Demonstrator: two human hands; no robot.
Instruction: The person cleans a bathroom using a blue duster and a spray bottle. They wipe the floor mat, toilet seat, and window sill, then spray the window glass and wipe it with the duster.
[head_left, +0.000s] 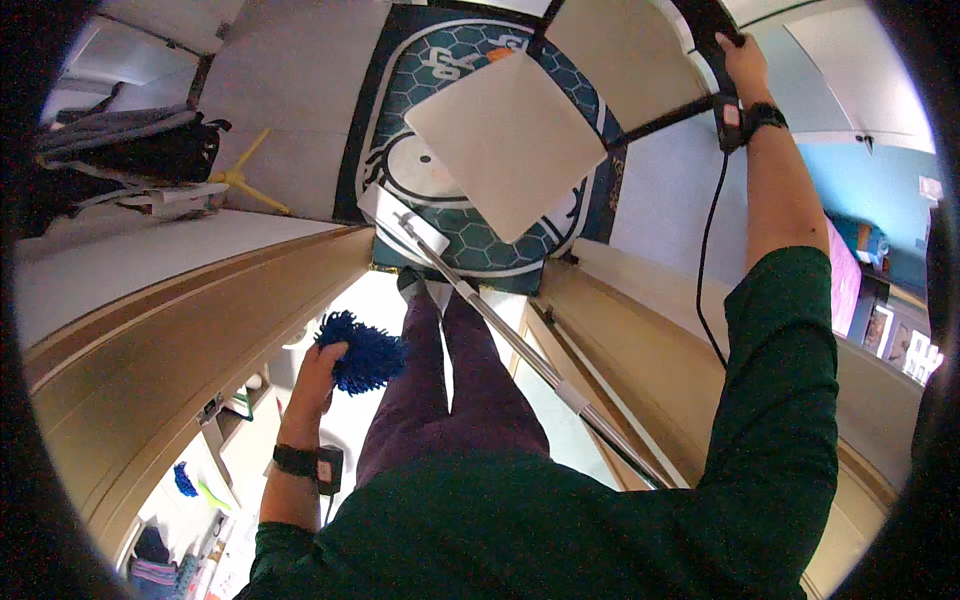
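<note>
A navy-blue chenille cleaning mitt or duster (361, 352) is in my left hand (322, 360), beside my left thigh. My right hand (745, 67) reaches far up to the right, with its fingers curled over a dark frame edge (705, 34). A flat mop with a white head (403, 217) lies ahead of my feet. Its metal pole (525, 349) slants back past my right leg. The mop head rests at the near-left edge of a dark green printed floor mat (491, 251). Above the mat is a pale, flat square top (510, 142).
Door frames flank me on the left (187, 337) and right (637, 360). A dark bag (142, 146) and a yellow-legged stand (240, 176) are at the far left. A black cable (703, 262) hangs from my right wrist device. A pink cloth-like surface (844, 277) shows at right.
</note>
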